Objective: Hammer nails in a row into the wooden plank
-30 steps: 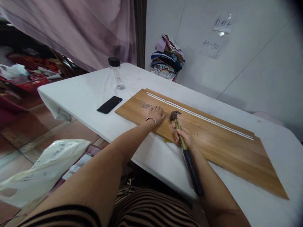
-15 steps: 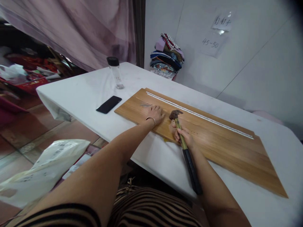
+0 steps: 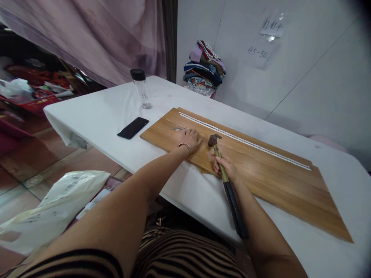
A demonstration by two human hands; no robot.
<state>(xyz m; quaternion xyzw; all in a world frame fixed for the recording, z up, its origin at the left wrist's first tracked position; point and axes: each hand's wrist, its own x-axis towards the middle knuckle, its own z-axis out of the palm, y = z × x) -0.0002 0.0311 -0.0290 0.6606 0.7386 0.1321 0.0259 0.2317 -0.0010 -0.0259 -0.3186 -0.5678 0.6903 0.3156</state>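
My right hand [image 3: 224, 166] is wrapped round the yellowish part of a claw hammer's handle [image 3: 232, 202], below the rusty brown hammer head [image 3: 213, 140]. The dark grip runs back along my forearm. The head is over a long wooden board [image 3: 278, 181]; whether it touches the wood I cannot tell. My left hand [image 3: 190, 139] rests palm down on the board, fingers out, with a thin bracelet at the wrist. Just beyond its fingers lies a small group of nails [image 3: 177, 128]. Several small dark marks [image 3: 238, 162] show in the wood right of my right hand.
A white measuring strip [image 3: 246, 141] runs along the board's far side. On the white table [image 3: 107, 106] are a black phone [image 3: 133, 128] and a clear bottle [image 3: 142, 90] with a dark lid. Folded clothes [image 3: 204, 69] are stacked by the wall. A pale bag [image 3: 58, 204] is at lower left.
The hammer head has turned very slightly to the left in my right hand. My left hand, the board and the nails stay where they were.
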